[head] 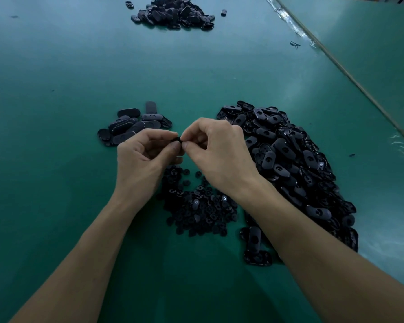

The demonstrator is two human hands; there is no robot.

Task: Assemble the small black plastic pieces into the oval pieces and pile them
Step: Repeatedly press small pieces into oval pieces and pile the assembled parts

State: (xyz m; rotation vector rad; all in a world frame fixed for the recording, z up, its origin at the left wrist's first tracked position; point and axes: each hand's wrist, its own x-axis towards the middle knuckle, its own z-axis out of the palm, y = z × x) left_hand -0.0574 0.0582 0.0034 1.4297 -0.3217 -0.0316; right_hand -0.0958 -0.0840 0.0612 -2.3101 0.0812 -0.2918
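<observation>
Green table [56, 66], dim glossy sheen

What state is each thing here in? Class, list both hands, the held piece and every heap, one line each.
left hand: curled, pinching the black piece.
right hand: curled, pinching the same piece.
black piece: held between both hands' fingertips, mostly hidden.
small round pieces: loose, spread under the wrists.
big oval heap: loose jumble, right side.
small oval pile: low, beyond the left hand.
far heap: piled, far end.

Piece [177, 138] between left hand [143, 159], right hand [219, 148]
</observation>
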